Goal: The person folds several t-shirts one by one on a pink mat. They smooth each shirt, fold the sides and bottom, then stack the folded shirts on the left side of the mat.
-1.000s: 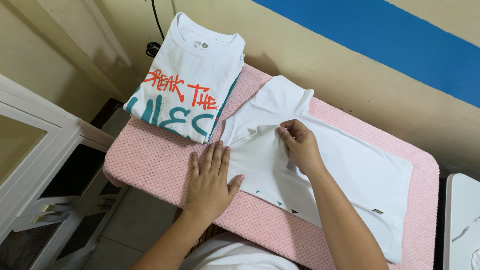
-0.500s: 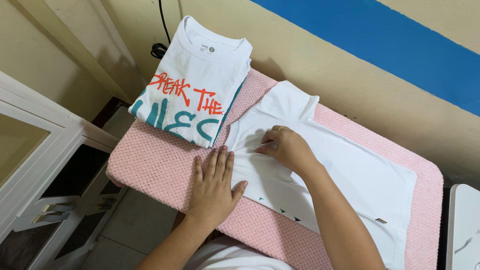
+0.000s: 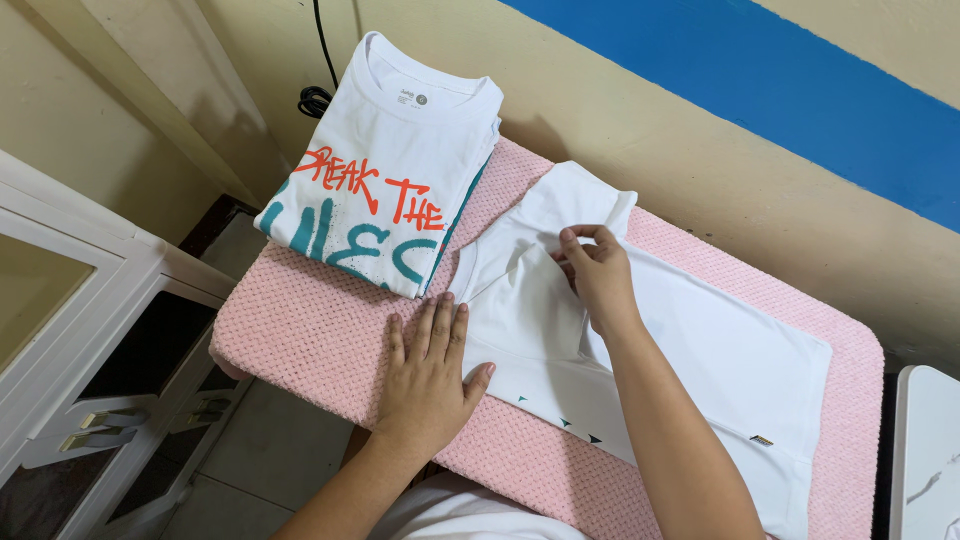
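Observation:
A plain white T-shirt (image 3: pixel 700 370) lies spread along a pink textured board (image 3: pixel 320 330). My right hand (image 3: pixel 597 272) pinches a fold of its fabric near the sleeve and collar end. My left hand (image 3: pixel 430 370) rests flat, fingers apart, on the board at the shirt's near edge, its thumb touching the cloth. A folded white T-shirt with orange and teal lettering (image 3: pixel 390 185) sits at the board's far left end, beyond both hands.
A white cabinet with glass doors (image 3: pixel 80 330) stands to the left. A cream wall with a blue stripe (image 3: pixel 800 90) runs behind the board, with a black cable (image 3: pixel 318 95) hanging down it. A white surface (image 3: pixel 925 450) shows at the right edge. Grey floor tiles lie below.
My right hand has slid over the white shirt and lifted a fold of fabric near the sleeve. My left hand stays pressed flat. The view has shifted slightly.

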